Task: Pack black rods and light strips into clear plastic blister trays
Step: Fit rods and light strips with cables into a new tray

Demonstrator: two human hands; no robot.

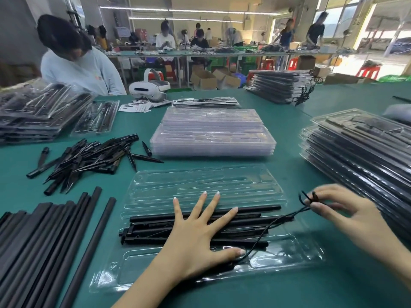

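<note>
Under flat-spread left-hand fingers (205,204), black rods (200,221) in the tray (289,256); right-hand fingers (320,204) pinching cord (266,230); tugging risks unseating rods.

Head cam, fwd-down, close over table (311,292)

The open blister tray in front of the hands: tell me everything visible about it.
The open blister tray is clear, glossy moulded plastic with long channels, lying unfolded on the green table. Its far half looks empty; black rods and a thin black cord lie across its middle. The left hand presses flat on them.
</note>
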